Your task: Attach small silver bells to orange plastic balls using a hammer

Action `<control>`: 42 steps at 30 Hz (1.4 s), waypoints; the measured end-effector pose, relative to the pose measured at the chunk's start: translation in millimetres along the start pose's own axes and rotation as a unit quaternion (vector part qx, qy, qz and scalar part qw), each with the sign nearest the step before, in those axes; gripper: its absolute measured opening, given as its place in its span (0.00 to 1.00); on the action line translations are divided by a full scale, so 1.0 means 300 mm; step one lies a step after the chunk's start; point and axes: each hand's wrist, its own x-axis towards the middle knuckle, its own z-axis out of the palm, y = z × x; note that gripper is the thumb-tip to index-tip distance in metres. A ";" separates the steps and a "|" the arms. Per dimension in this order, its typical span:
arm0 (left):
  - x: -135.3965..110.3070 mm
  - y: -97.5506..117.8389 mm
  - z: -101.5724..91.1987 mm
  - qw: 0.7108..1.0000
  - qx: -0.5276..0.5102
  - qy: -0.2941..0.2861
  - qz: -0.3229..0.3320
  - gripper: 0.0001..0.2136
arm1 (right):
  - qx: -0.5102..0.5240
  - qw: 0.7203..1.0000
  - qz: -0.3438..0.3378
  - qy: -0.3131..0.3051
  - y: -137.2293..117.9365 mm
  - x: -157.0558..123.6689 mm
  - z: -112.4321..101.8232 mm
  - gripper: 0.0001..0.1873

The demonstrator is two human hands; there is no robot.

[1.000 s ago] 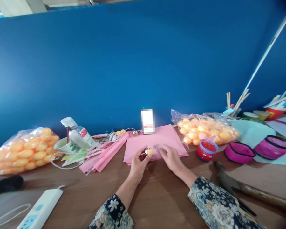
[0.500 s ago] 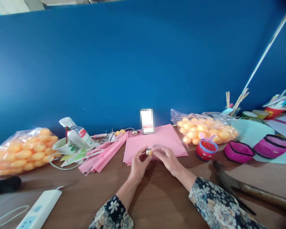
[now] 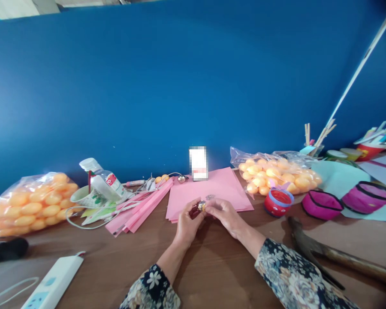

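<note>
My left hand [image 3: 187, 225] pinches a small orange ball with a shiny silver piece on it [image 3: 201, 206], held just above the near edge of a stack of pink paper [image 3: 209, 189]. My right hand [image 3: 224, 213] meets it from the right, its fingertips closed on the same small ball. A tiny clear or silvery bit [image 3: 210, 197] lies on the pink paper just beyond the fingers. Both forearms wear dark floral sleeves.
Bags of orange balls sit at the left [image 3: 28, 204] and right [image 3: 276, 174]. Pink paper strips [image 3: 141, 210], a tipped bottle [image 3: 103, 182] and a cup [image 3: 85, 196] lie left of centre. A red cup [image 3: 278, 202], magenta bowls [image 3: 322, 206], a hammer [image 3: 321, 251] and a power strip [image 3: 53, 281] are nearby.
My right hand has moved left from resting apart on the paper and closed its fingertips on the ball held by my left hand.
</note>
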 end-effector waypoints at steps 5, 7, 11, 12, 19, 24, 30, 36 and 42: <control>-0.001 -0.003 -0.003 1.000 0.024 0.007 0.009 0.22 | -0.009 1.000 -0.003 0.002 0.000 0.002 0.003 0.10; 0.000 -0.005 -0.004 1.000 0.025 0.008 0.010 0.22 | -0.015 1.000 0.001 0.003 -0.003 0.000 0.004 0.10; 0.002 -0.011 -0.007 1.000 0.026 0.003 0.016 0.22 | -0.014 1.000 0.015 0.001 -0.007 -0.003 0.004 0.11; 0.003 -0.012 -0.008 0.999 0.027 0.002 0.018 0.22 | -0.012 1.000 0.018 0.000 -0.008 -0.003 0.004 0.11; 0.008 -0.020 -0.011 0.999 0.031 -0.001 0.029 0.21 | -0.019 1.000 0.015 -0.009 -0.002 -0.002 0.002 0.12; 0.007 -0.012 -0.010 0.999 0.034 0.003 0.033 0.20 | -0.022 0.999 0.020 -0.013 -0.003 0.000 0.001 0.12; 0.009 -0.020 -0.013 0.999 0.031 0.002 0.037 0.20 | -0.026 0.999 0.027 -0.012 -0.006 -0.002 0.003 0.14; 0.008 -0.020 -0.010 0.999 0.026 0.010 0.037 0.20 | -0.031 0.999 0.027 -0.013 -0.007 -0.003 0.006 0.15; 0.008 -0.023 -0.012 0.999 0.021 0.006 0.037 0.20 | -0.039 0.999 0.028 -0.009 -0.002 -0.002 0.004 0.15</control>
